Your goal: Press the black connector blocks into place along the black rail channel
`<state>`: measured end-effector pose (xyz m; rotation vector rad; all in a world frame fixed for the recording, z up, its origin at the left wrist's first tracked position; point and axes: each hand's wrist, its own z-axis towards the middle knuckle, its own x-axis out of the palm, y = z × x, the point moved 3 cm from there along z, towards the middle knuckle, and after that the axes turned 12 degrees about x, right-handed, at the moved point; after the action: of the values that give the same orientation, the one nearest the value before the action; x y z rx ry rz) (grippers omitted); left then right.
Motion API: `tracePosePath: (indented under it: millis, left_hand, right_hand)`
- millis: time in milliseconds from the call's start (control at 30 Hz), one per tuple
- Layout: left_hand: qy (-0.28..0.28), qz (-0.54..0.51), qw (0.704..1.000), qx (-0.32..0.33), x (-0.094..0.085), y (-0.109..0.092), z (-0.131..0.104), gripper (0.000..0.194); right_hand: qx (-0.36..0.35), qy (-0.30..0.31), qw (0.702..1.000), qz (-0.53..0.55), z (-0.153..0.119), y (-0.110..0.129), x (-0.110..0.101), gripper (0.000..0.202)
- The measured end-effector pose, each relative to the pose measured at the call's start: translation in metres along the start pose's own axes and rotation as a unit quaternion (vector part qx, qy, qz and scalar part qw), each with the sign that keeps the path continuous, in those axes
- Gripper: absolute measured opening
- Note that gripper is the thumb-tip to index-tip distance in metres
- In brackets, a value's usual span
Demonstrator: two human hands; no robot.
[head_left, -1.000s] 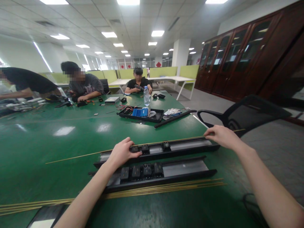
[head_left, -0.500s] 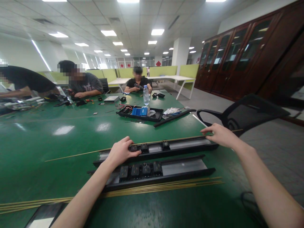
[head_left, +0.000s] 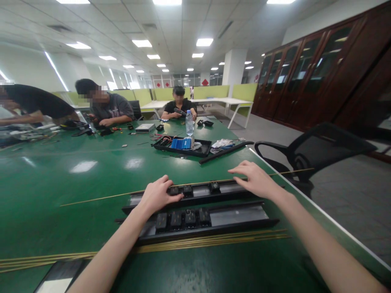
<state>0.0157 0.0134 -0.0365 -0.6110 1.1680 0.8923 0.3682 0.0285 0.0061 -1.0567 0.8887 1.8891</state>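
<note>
My left hand (head_left: 155,193) is closed around a small black block (head_left: 175,190) in the far black channel (head_left: 226,196), thumb on the near side and fingers beyond. A long thin brass rod (head_left: 97,198) runs along that channel's far side and sticks out past both ends. Over the channel's right part, my right hand (head_left: 255,178) is open, thumb and fingers apart, close to the rod. More black blocks (head_left: 214,187) sit in the far channel. Nearer to me lies a second black channel (head_left: 241,214) with several black blocks (head_left: 175,219) in a row.
Several brass rods (head_left: 214,241) lie along the near channel's front. A dark flat object (head_left: 61,270) is at lower left. Beyond are a black tray (head_left: 201,150), a water bottle (head_left: 189,124) and a black strip (head_left: 226,152). Co-workers sit across the table; a chair (head_left: 324,150) stands right.
My right hand has moved left along the rod and far channel, from near its right end toward the middle. My left hand has stayed at the same block.
</note>
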Motion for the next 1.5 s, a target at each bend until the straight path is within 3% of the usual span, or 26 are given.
tracePosePath:
  millis: [300,667,1033,1333,1500]
  left_hand:
    - [-0.003,0.001,1.000,0.002,-0.001,-0.001,0.000,0.051]
    - [0.000,0.000,1.000,-0.004,-0.003,-0.002,0.000,0.054]
    - [-0.002,-0.008,1.000,-0.005,-0.001,-0.001,0.000,0.054]
    - [0.002,-0.003,1.000,-0.008,0.001,-0.001,0.000,0.055]
    - [-0.010,0.003,1.000,0.006,0.002,0.000,-0.001,0.055]
  right_hand:
    - [-0.023,-0.045,0.999,-0.010,-0.001,0.025,0.012,0.040]
    - [-0.064,-0.041,0.997,0.027,-0.007,0.046,0.050,0.039]
    - [-0.067,-0.056,0.995,0.046,-0.008,0.046,0.051,0.038]
    - [-0.011,-0.088,0.996,0.030,-0.009,0.042,0.051,0.029]
    - [-0.015,-0.088,0.995,0.036,-0.010,0.042,0.049,0.028]
